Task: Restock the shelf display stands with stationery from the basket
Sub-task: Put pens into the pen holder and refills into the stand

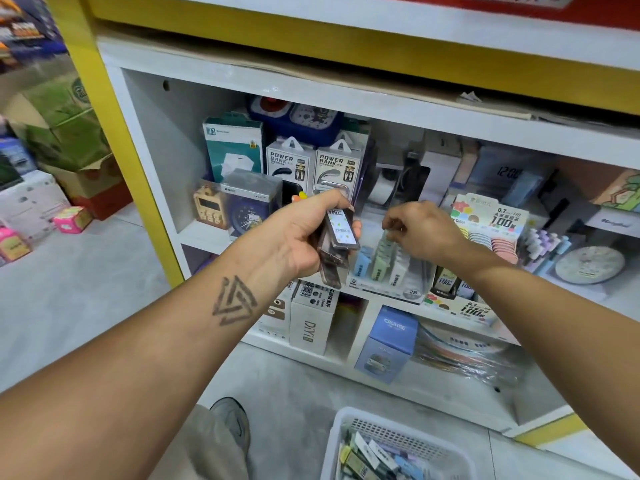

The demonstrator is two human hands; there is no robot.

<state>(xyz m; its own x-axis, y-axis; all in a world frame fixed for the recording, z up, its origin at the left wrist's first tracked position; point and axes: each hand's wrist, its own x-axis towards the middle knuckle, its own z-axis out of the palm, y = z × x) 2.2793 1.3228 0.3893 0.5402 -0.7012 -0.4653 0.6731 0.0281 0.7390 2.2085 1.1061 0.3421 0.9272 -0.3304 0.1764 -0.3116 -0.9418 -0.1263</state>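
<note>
My left hand point(304, 233) grips a stack of slim dark lead-refill cases point(337, 242) in front of the middle shelf. To the right, my right hand point(420, 228) pinches a pale green case point(387, 237) at the top of a clear display stand point(391, 268) that holds rows of blue, green and white cases. A white plastic basket point(346, 431) with several more stationery packs stands on the floor at the bottom right.
Power bank boxes point(313, 164) and clocks fill the shelf's back left. A "100" lead display point(491, 216) with round cases and pens stands to the right. Boxes labelled DIYI point(310, 320) and CRUHSE point(389, 341) sit on the lower shelf. My shoe point(232, 420) is on the floor.
</note>
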